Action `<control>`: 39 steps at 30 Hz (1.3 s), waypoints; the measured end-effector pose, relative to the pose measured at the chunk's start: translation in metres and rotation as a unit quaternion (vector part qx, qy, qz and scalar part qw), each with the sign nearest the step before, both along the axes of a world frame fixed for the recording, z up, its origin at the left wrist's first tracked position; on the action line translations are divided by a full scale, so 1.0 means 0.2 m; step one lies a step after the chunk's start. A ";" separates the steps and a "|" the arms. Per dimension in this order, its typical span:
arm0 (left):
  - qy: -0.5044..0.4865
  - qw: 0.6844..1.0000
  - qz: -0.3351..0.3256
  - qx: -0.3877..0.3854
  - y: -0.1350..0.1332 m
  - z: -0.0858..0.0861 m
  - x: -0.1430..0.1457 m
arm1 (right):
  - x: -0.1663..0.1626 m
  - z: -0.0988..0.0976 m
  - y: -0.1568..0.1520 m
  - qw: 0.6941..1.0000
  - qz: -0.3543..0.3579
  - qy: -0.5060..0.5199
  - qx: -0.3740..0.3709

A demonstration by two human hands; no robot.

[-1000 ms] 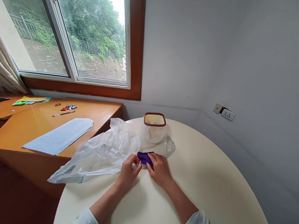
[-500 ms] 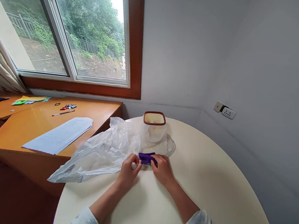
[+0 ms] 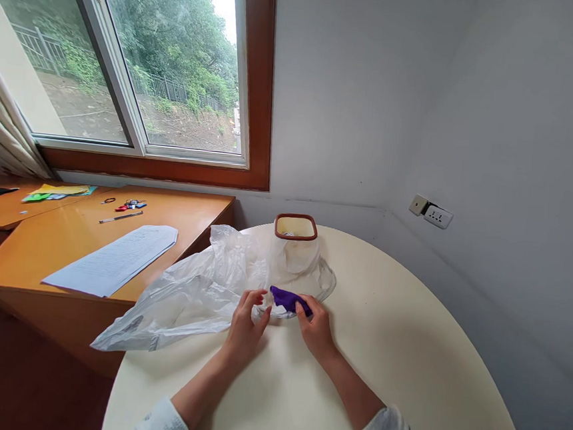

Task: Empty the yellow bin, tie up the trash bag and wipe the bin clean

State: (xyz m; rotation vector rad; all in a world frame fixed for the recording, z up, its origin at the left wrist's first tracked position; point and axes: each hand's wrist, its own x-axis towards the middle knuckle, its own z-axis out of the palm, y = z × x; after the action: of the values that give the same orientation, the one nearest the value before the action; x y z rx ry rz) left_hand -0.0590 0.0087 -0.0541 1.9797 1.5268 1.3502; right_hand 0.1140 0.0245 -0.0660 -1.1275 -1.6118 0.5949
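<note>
A small folded purple cloth (image 3: 288, 300) is pinched in my right hand (image 3: 317, 326), between thumb and fingers, over the front part of the round table. Its free end points left toward my left hand (image 3: 247, 323). That hand has its thumb and fingers apart with nothing between them, just left of the cloth. Behind both hands lies a crumpled clear plastic bag (image 3: 193, 300), spread out to the left. A small bin with a brown rim (image 3: 295, 237) stands behind the cloth, its lower part wrapped in translucent plastic.
The cream round table (image 3: 394, 358) meets a wooden desk (image 3: 189, 233) at the left. On the desk lie a stack of papers (image 3: 112, 258), a pen (image 3: 121, 217), keys (image 3: 134, 206) and coloured papers (image 3: 60, 192). A wall socket (image 3: 438, 216) is at the right.
My left hand has opened and come away from the cloth. My right hand has shifted slightly right with it, and the cloth now tilts down to the right.
</note>
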 end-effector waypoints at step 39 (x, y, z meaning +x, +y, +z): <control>-0.057 0.997 -0.027 -0.052 -0.03 0.02 0.02 | -0.06 0.02 -0.11 0.946 0.222 0.138 -0.194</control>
State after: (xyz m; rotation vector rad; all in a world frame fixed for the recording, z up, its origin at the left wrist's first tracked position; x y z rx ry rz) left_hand -0.0549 0.0030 -0.0509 1.8350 1.4515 1.3117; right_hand 0.1023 0.0022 -0.0624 -0.8983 -1.5424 1.3541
